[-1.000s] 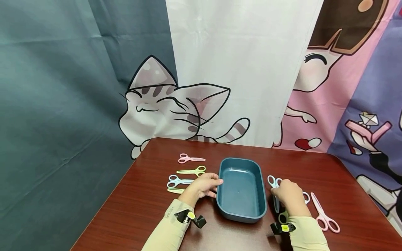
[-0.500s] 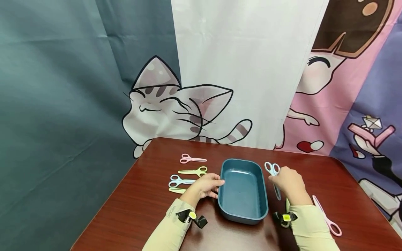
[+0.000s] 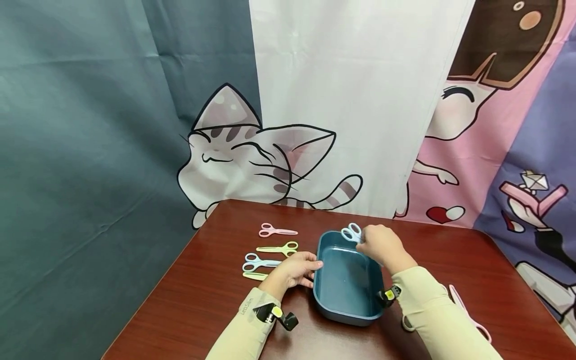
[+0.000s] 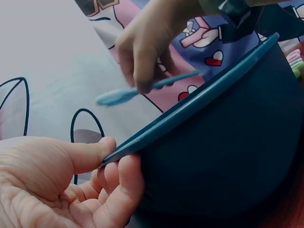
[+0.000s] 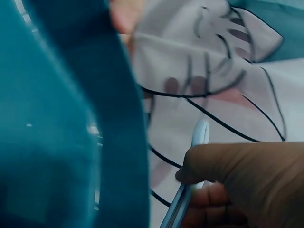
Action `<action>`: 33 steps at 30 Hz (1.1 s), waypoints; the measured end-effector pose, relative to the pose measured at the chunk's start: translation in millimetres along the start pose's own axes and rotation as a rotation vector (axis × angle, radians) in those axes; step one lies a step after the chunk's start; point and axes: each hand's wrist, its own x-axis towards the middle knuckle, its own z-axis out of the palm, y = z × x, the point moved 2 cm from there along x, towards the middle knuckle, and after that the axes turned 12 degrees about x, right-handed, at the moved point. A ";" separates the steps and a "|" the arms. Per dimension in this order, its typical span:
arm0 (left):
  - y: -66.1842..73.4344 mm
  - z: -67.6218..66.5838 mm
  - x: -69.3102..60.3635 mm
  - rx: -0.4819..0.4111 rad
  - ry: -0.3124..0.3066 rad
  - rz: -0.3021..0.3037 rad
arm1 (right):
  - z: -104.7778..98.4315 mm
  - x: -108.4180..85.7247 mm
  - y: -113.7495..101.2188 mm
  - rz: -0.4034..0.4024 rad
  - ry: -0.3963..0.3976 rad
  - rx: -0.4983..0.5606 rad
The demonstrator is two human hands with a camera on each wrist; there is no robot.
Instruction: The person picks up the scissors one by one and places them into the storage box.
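Observation:
A blue plastic bin [image 3: 348, 317] stands on the table. My left hand [image 3: 294, 270] pinches its left rim between thumb and fingers, as the left wrist view also shows. Above the bin's far right part, my right hand [image 3: 383, 246] holds light blue scissors [image 3: 351, 232] with the handle loops pointing left and away. The right wrist view shows the thumb pressed on those scissors [image 5: 201, 133]; the blades are mostly hidden by the hand in the head view. No scissors are seen on the bin's visible floor.
Left of the bin lie pink scissors [image 3: 277, 230], green scissors [image 3: 277, 249], blue scissors [image 3: 260, 263] and another green pair [image 3: 254, 276] partly behind my left hand. To its right, pink scissors [image 3: 468, 312] and a green handle loop [image 3: 407, 324] show beside my right sleeve.
My right hand has lifted the blue scissors from the table's right side and carried them left over the bin. My left hand stays on the rim.

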 end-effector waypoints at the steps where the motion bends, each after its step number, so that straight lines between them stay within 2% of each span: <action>1: -0.3 0.3 -0.1 0.001 -0.001 -0.001 | 4.8 2.7 -1.9 -0.036 -0.008 -0.019; 6: -1.2 1.4 -0.2 0.006 0.000 -0.008 | 26.4 14.1 -6.0 -0.202 -0.053 -0.116; 11: -0.7 1.7 0.9 0.004 0.012 -0.009 | 38.3 25.6 -2.7 -0.281 -0.098 -0.161; 16: -0.5 1.6 2.0 -0.008 0.008 -0.010 | 48.1 34.2 5.4 -0.291 -0.173 -0.174; 24: -1.2 0.9 -0.1 -0.008 0.017 -0.012 | 65.5 37.2 13.7 -0.344 -0.197 -0.206; 33: -1.4 1.3 1.9 -0.010 0.022 -0.009 | 75.4 36.1 14.9 -0.305 -0.224 -0.211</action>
